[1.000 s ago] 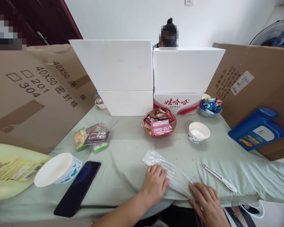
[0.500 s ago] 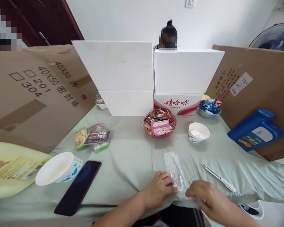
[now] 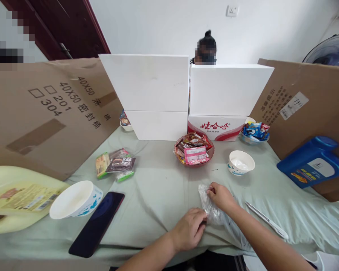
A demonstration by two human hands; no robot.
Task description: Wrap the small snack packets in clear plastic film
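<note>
At far left, a yellow bottle [image 3: 22, 199] lies on its side on the cloth-covered bench [image 3: 155, 192], in front of a printed cardboard sheet [image 3: 48, 113]. Just beside it, a tilted white bowl [image 3: 70, 199] with blue markings sits near a dark phone [image 3: 97, 226]; a pile of snack packets [image 3: 117, 163] lies behind. White boxes [image 3: 155, 90] stand stacked at the back. Toward the centre, the left hand [image 3: 190, 227] rests with curled fingers at the left edge of a clear plastic piece [image 3: 213, 212]; whether it grips the edge cannot be told. The plastic lies crumpled near the front of the bench, before a reddish bowl [image 3: 211, 153] heaped with wrapped snacks [image 3: 194, 146]. The right hand [image 3: 222, 197] pinches the plastic's upper end between thumb and fingers. Farther right, a small paper bowl [image 3: 237, 170] holds something clear, and a glass bowl [image 3: 254, 141] of blue and red packets stands behind it. A slim white-and-grey tool [image 3: 267, 220] lies slantwise beside the right forearm. At far right, a blue bottle [image 3: 312, 162] leans before another cardboard sheet [image 3: 316, 120].
</note>
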